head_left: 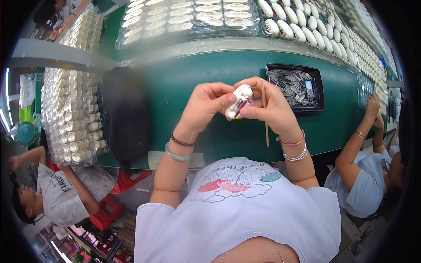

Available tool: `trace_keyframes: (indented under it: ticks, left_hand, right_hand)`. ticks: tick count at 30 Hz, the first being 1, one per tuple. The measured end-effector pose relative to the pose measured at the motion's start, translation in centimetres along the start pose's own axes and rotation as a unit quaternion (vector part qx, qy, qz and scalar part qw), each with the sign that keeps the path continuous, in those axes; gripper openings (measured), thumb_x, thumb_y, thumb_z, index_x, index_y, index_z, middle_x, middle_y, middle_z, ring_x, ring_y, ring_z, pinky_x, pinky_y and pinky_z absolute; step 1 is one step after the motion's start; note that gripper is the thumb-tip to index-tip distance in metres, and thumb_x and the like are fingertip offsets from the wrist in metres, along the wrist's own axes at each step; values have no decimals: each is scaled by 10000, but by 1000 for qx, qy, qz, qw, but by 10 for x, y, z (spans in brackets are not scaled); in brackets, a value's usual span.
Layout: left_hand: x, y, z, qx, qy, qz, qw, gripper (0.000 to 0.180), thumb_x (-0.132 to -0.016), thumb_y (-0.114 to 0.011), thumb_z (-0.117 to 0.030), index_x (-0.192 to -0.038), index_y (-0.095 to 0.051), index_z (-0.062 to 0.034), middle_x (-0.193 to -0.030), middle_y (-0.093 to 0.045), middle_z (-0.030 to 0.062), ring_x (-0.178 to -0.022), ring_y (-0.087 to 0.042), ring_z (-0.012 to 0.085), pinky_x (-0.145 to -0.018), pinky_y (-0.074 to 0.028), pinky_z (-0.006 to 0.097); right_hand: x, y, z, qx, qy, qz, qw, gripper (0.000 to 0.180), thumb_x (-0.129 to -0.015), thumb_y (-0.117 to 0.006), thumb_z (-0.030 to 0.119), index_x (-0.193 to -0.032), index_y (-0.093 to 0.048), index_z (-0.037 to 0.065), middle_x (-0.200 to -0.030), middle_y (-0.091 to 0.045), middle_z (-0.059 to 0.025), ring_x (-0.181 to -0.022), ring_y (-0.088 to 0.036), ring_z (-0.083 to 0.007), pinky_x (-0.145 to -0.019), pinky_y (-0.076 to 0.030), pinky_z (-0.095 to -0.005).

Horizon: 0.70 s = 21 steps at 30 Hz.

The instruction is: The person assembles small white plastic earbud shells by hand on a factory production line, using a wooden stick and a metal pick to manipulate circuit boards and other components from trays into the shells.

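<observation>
Above the green work table, both my hands hold a small white oval plastic housing (242, 93) with red and yellow parts showing on its open side. My left hand (205, 104) pinches its left edge between thumb and fingers. On the other side, my right hand (275, 107) is closed on the housing with the thumb near the red part. A thin wooden stick (266, 133) is tucked between the fingers of my right hand and points down toward me. The fingertips cover part of the housing, so its inside is only partly visible.
Right of my hands stands a black tray (319, 106) of thin metal strips (289, 85). Clear trays of white housings (182, 17) line the far side, with more housings (302, 35) at right. Stacked trays (72, 118) and a black bag (126, 118) stand left. Co-workers sit on both sides.
</observation>
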<state>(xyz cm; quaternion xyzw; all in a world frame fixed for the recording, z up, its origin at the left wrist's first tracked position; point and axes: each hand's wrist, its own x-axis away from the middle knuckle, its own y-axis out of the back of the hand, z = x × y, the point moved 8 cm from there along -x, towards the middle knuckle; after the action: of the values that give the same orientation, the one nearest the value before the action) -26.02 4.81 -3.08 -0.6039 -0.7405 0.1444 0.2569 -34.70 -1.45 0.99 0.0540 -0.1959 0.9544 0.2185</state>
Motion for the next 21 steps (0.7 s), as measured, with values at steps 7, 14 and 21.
trace_keyframes:
  ticks: [7, 14, 21]
  left_hand:
    - [5, -21, -8, -24, -126, -18, 992, 487, -767, -704, -80, -1183, -504, 74, -1068, -590, 121, -952, -579, 160, -820, -495, 276]
    - [4, -24, -8, -90, -159, -24, 983, 491, -735, -724, -48, -1163, -521, 83, -1091, -580, 128, -967, -574, 176, -823, -499, 290]
    - [4, -11, -12, -53, -119, -35, 991, 361, -824, -607, -101, -1128, -540, 83, -938, -627, 129, -755, -618, 149, -684, -531, 287]
  right_hand:
    - [2, 18, 2, 138, 54, -132, 980, 423, -730, -743, 102, -1018, -449, 5, -960, -542, -61, -878, -571, -105, -749, -501, -243]
    - [17, 22, -3, 26, 57, -102, 993, 385, -802, -693, 183, -1049, -458, 5, -889, -564, -39, -703, -518, -31, -548, -420, -157]
    - [47, 95, 50, 317, 81, -158, 932, 188, -831, -601, 123, -994, -612, 28, -781, -578, -22, -554, -489, -69, -490, -385, -218]
